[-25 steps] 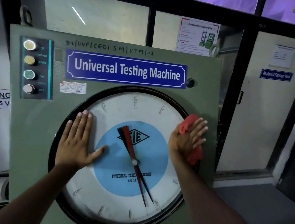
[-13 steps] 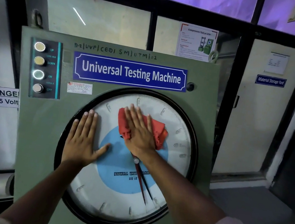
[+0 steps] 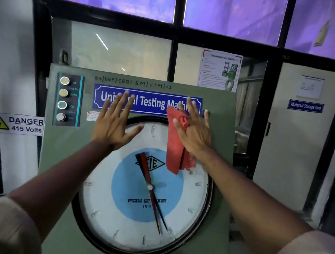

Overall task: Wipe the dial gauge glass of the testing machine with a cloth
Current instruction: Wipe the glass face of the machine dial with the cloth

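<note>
The round dial gauge glass [image 3: 121, 222], white with a blue centre and red and black pointers, fills the front of the green testing machine [image 3: 59, 155]. My right hand [image 3: 193, 132] presses a red cloth [image 3: 173, 148] against the dial's upper right rim, fingers spread up over the blue nameplate; the cloth hangs down from under the palm. My left hand [image 3: 114, 124] lies flat and open across the dial's upper left rim, fingers reaching the nameplate.
A panel with several round buttons [image 3: 62, 99] sits at the machine's upper left. A "DANGER 415 Volts" sign [image 3: 15, 124] hangs on the left wall. A black-framed glass partition stands behind, with a door [image 3: 293, 142] on the right.
My right hand slid the cloth from the dial's right rim to its upper middle, then up to the upper right rim. My left hand moved up from the dial's left side.
</note>
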{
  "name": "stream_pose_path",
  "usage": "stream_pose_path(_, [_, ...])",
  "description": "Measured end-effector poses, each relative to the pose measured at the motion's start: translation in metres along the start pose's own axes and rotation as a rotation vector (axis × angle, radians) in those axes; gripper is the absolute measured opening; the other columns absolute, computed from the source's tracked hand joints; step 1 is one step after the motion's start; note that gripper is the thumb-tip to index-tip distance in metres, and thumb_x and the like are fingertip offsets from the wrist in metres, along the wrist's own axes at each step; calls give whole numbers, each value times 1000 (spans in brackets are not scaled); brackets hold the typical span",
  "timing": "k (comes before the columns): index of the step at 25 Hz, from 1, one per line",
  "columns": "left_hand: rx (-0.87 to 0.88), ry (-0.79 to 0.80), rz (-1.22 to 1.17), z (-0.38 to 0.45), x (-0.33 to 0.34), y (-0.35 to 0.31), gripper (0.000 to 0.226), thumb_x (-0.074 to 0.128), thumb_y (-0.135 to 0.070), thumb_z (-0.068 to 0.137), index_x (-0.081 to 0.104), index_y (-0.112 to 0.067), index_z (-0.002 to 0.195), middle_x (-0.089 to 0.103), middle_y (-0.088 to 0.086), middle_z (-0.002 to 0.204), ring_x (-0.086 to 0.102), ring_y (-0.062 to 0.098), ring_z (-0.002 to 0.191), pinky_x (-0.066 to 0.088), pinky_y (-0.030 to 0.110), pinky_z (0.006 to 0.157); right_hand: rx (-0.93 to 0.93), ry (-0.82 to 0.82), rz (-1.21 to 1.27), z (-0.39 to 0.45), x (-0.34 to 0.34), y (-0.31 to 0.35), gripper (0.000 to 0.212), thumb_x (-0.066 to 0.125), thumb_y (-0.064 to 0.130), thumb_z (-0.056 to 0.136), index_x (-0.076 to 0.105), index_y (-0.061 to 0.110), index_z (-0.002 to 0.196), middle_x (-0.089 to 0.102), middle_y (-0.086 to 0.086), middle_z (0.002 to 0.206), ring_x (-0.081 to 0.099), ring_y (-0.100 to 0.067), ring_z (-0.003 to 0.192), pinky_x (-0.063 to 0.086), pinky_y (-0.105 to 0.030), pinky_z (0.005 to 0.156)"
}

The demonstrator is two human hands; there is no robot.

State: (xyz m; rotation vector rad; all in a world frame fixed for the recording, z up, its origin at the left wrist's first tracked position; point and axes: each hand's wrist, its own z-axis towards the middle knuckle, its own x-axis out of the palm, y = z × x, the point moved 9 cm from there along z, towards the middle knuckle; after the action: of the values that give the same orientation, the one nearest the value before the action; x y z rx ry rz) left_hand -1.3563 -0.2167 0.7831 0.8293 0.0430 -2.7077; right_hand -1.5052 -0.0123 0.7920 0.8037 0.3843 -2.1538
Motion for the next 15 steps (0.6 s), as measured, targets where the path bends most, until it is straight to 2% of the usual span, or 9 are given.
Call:
stream_pose_path(2, [-16, -5, 14, 14, -22, -9, 101, 19, -81, 97, 4, -21, 176, -2, 4, 184, -1, 22, 171, -4, 47, 139, -5, 19, -9, 9, -18, 3, 78, -5, 70, 99, -2, 37, 170, -20, 4, 177, -14, -14, 164, -9, -55, 132])
stream_pose_path(5, [-25, -13, 34, 20, -50, -14, 101, 20, -82, 97, 6, -20, 176, 0, 4, 185, 2, 23, 172, -2, 50, 139, -17, 22, 21, 21, -36, 15, 80, -6, 70, 96, -4, 38, 169, -19, 4, 177, -14, -14, 164, -10, -56, 131])
stream_pose_path(9, [-92, -5, 125, -13, -81, 7, 99, 25, -80, 99, 7, -21, 177, 4, 3, 185, 3, 24, 172, 3, 51, 139, -98, 41, 139, 28, -29, 58, 71, 5, 68, 104, 6, 39, 170, -13, 6, 179, -12, -13, 164, -15, -53, 130])
stream_pose_path(13, [-171, 65, 285, -80, -118, 55, 99, 29, -79, 98, 15, -20, 176, 12, 3, 184, 14, 27, 171, 7, 49, 139, -225, 90, 334, 21, 5, 149, 62, 23, 62, 110, 8, 39, 166, 2, 7, 180, 0, -11, 165, -7, -53, 132])
stream_pose_path(15, [-219, 113, 370, -119, -141, 86, 99, 29, -80, 98, 16, -20, 176, 13, 3, 184, 15, 26, 171, 7, 49, 139, -301, 151, 416, 9, 24, 208, 64, 23, 63, 109, 17, 37, 168, 2, 9, 180, 0, -9, 165, -7, -51, 132])
